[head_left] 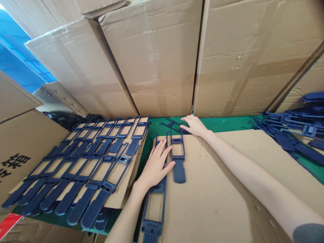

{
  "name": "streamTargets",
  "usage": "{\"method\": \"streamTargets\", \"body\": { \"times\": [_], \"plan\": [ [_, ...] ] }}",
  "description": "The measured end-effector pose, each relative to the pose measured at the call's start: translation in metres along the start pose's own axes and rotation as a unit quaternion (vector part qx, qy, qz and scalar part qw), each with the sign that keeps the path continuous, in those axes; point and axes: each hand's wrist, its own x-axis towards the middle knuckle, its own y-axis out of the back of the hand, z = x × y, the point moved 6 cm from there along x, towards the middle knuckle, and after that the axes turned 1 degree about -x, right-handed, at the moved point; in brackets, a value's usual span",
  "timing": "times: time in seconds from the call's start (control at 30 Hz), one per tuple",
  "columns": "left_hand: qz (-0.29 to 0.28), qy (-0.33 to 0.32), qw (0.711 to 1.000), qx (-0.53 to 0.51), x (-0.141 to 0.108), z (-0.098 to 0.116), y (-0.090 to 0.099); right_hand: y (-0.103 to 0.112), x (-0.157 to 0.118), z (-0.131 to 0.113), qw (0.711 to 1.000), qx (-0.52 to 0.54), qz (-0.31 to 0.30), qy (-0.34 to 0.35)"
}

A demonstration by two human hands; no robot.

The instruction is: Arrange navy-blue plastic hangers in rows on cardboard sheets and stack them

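Note:
My left hand lies with its fingers stretched out over dark blue plastic pieces on the right cardboard sheet. Its fingertips touch or nearly touch a piece with an open frame and a ribbed tongue. Below the hand, a longer framed piece runs along the sheet's left edge, partly covered by the hand. My right hand is beyond the sheet's far edge, thumb and fingers apart. Just left of its fingers, a loose dark blue piece rests on the green surface; I cannot tell whether they touch.
On the left, a stack of cardboard sheets carries rows of similar dark blue pieces. More pieces lie in a tangled heap at the right. Tall cardboard boxes wall off the back of the green table.

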Motion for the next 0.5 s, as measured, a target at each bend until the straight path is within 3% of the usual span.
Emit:
{"method": "streamTargets", "body": {
  "times": [0.13, 0.5],
  "plan": [
    [-0.002, 0.002, 1.0, 0.003, 0.0, 0.0, 0.0, -0.009, 0.0, 0.003, 0.999, -0.014, -0.044, 0.005],
    [-0.007, 0.001, 1.0, 0.005, 0.001, 0.001, 0.0, -0.012, 0.001, 0.018, 0.995, -0.012, -0.054, -0.079]
  ]
}}
